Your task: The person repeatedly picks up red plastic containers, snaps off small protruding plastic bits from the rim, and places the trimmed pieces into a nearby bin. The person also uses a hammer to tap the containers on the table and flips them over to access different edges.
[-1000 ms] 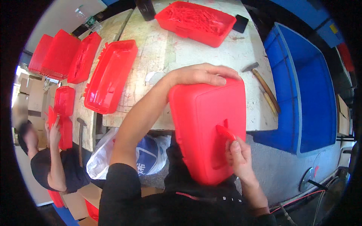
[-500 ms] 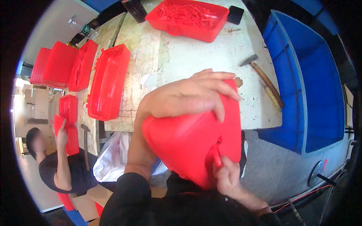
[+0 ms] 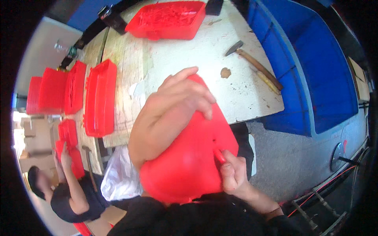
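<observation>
Left hand (image 3: 173, 106) fingers clamped over red shell (image 3: 189, 165); right hand (image 3: 234, 177) fingers pinching small red tab (image 3: 219, 155). Risk: tab snapping under twist, shell slipping off above floor (image 3: 291, 157).

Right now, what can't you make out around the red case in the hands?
- Head view: the red case's top edge, covered by the left hand.
- The small red piece pinched by the right hand: too small to identify.
- The red tray's contents: blurred.
- The co-worker's work: at the fisheye rim, distorted.
</observation>
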{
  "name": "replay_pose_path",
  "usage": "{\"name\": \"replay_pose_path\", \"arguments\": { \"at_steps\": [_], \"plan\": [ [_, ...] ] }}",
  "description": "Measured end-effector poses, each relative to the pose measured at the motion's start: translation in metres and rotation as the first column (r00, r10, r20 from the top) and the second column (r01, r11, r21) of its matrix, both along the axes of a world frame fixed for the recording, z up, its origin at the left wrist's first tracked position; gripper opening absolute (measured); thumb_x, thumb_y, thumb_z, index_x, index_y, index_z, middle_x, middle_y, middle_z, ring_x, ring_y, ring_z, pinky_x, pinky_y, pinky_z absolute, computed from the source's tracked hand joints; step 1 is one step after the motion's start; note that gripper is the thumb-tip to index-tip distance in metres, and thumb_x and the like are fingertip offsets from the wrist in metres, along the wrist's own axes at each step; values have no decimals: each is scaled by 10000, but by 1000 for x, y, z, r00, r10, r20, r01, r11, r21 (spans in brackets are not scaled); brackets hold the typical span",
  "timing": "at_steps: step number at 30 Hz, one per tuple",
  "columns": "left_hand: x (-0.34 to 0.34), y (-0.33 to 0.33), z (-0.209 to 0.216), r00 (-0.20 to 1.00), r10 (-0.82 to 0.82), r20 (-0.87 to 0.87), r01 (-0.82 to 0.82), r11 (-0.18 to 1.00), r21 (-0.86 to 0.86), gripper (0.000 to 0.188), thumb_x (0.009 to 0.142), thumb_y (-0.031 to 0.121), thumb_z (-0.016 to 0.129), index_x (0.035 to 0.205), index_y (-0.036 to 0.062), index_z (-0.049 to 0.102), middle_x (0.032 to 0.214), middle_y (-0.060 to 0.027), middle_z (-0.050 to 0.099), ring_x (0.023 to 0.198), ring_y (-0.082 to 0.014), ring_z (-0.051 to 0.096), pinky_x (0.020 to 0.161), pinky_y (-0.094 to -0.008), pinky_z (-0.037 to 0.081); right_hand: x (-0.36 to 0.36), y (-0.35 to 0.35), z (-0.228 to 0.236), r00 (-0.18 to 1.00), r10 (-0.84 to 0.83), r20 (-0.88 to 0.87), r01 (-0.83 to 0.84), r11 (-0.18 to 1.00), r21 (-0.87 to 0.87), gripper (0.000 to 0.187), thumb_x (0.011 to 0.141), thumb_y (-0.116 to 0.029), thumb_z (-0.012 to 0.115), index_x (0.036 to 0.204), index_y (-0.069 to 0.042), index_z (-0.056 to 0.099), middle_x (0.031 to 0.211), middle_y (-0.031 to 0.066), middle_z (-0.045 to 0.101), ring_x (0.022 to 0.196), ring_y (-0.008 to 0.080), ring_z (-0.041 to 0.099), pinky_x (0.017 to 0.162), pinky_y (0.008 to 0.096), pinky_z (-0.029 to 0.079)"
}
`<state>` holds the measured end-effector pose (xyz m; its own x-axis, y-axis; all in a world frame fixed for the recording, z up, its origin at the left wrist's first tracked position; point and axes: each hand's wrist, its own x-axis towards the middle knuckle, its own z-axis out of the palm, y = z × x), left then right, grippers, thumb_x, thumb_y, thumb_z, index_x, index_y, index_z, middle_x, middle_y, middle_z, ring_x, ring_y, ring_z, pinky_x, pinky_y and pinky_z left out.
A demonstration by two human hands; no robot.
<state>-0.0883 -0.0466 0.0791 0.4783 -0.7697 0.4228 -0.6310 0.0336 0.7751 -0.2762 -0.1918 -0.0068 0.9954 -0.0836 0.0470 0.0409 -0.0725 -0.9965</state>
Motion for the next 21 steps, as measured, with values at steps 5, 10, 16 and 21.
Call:
{"name": "replay_pose_path", "arguments": {
  "at_steps": [5,10,16,21],
  "plan": [
    [-14,-1,6,999,33,-31,-34,999,-32,308,957,112,367,827,-6,619,897,-108,666,1032,-280,635,1183,-559,223,-2,1,0,1000,-18,-25,18,999,34,158,933,-119,516,817,-11,526,605,191,494,560,412,585,499,422,427],
    [-24,-7,3,988,150,26,-150,989,-7,413,989,186,322,800,-35,615,776,-171,660,939,-345,652,1133,-646,278,1,3,-1,996,-47,-70,51,997,57,204,952,-156,534,815,-5,536,627,226,525,604,445,604,509,435,436],
    [-9,23,23,999,7,-37,1,976,217,325,938,166,437,905,-31,694,946,-131,689,1093,-316,618,1163,-530,271,-2,-2,3,997,42,-59,-44,998,-37,222,966,-205,567,859,-10,564,647,223,556,641,445,620,532,431,457],
    [42,40,50,946,-325,-11,292,835,466,340,942,234,506,983,-6,744,1024,-198,698,1234,-337,548,1126,-485,315,7,-6,0,970,235,-58,-236,972,-13,188,967,-214,574,961,-26,564,731,212,591,710,429,638,588,448,477]
  ]
}}
